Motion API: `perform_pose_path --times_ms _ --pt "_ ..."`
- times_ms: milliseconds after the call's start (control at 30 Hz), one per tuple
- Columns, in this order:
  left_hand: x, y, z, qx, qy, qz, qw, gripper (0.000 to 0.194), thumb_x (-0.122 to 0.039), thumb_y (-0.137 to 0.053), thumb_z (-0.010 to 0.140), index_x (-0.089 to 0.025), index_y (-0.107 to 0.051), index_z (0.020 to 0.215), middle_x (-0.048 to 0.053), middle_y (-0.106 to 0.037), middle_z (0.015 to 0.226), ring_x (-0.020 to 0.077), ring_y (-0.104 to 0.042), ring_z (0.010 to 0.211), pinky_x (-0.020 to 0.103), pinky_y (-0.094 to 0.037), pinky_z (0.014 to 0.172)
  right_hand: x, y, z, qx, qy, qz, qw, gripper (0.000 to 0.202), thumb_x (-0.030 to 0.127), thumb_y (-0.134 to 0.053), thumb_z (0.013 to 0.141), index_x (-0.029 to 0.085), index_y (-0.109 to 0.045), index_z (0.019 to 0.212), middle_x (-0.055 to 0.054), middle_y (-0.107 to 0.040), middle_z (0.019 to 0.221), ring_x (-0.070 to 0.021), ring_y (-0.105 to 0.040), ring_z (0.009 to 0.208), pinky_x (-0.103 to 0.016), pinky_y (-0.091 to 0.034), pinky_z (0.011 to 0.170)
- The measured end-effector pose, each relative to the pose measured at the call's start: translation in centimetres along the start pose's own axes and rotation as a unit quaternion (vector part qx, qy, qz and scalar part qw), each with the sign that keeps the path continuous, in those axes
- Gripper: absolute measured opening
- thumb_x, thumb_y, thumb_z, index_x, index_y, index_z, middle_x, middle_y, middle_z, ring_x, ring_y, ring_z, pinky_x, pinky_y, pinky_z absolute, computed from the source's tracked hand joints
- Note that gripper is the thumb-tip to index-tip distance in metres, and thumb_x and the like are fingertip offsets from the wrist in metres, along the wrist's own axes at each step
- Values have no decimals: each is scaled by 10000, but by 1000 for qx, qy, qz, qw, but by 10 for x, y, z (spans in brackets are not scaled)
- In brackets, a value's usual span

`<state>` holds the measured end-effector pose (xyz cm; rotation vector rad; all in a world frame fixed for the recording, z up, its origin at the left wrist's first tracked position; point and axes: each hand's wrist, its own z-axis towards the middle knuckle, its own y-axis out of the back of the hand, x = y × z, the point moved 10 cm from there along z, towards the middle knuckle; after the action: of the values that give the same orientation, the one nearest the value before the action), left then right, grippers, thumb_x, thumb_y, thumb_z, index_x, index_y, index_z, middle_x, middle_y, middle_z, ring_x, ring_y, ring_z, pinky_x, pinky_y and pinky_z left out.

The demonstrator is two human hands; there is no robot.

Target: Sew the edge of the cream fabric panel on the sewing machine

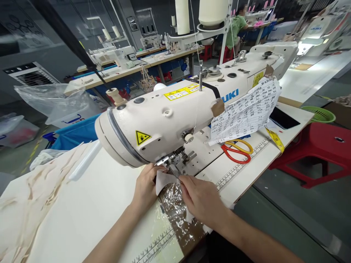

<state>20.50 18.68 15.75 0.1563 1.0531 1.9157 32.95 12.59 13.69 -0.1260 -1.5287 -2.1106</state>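
A white sewing machine (pixel 164 113) stands in front of me, its presser foot (pixel 164 160) low over the bed. My left hand (pixel 146 184) is closed at the left of the foot, fingertips pinching a small white fabric piece (pixel 166 180); the thumb is partly hidden. From the right, my right hand (pixel 201 199) grips a slim grey metal tool (pixel 174 170) that points toward the needle area. Its exact kind is unclear. Beneath both hands lies a brown patch covered with shiny clear plastic (pixel 178 212).
Red and yellow-handled scissors (pixel 237 151), a yellow tape measure (pixel 275 138) and a dark phone (pixel 283 118) lie to the right. A handwritten sheet (pixel 244 113) hangs on the machine. Beige fabric (pixel 41 190) covers the left table side. A red stool (pixel 326 146) stands right.
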Motion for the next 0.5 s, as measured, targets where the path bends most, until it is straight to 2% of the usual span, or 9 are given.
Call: perform_pose_path --times_ms 233,500 --pt "9 -8 1 10 21 21 1000 183 -350 -533 936 -194 -628 936 64 -677 896 211 -628 805 316 -512 667 5 -2 -2 -19 21 -39 999 238 161 -409 1004 149 -560 1188 -67 -682 886 -206 -650 692 -306 -365 509" --pt "8 -1 2 -9 24 24 999 152 -289 -511 941 -200 -571 833 32 -677 863 170 -636 746 261 -499 611 5 -2 -3 -13 14 -39 999 217 140 -449 985 142 -576 1161 -62 -684 857 -220 -667 682 -317 -404 506"
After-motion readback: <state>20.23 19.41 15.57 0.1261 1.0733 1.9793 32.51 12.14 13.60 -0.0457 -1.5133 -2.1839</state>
